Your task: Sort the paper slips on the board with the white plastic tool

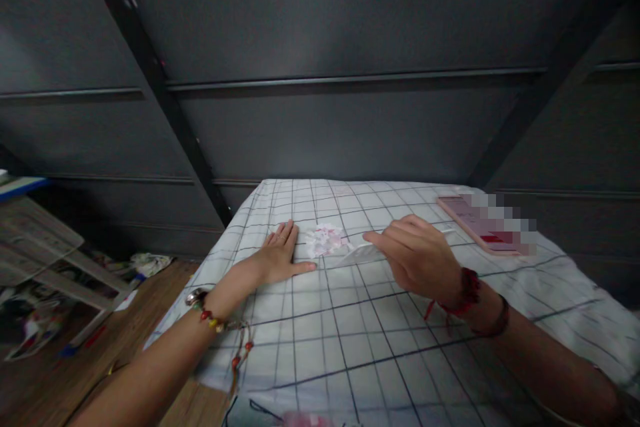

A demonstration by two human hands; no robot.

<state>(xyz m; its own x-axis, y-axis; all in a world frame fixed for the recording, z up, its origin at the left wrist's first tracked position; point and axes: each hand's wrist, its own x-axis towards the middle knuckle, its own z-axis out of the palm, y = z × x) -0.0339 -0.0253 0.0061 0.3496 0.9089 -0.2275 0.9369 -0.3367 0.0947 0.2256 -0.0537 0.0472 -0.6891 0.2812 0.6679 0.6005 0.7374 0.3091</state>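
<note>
My left hand [283,255] lies flat on the white checked cloth [320,320], fingers stretched and thumb spread toward the middle, holding nothing. Just right of it is a small frilly heap of white and pink bits [326,240]; what these are is too blurred to tell. Closed in a fist, my right hand [417,253] grips a thin white sheet [361,253]. One end of the sheet sticks out toward the heap and lies low over the cloth. Whether it is paper or plastic I cannot tell, and the part inside the fist is hidden.
A pink-edged phone [480,223] lies right of my right hand. Dark grey panels [350,133] rise behind the cloth's far edge. To the left stands a pale shelf frame [55,240] above a wooden floor [145,313]. A blurred pink item [306,419] shows at the bottom edge.
</note>
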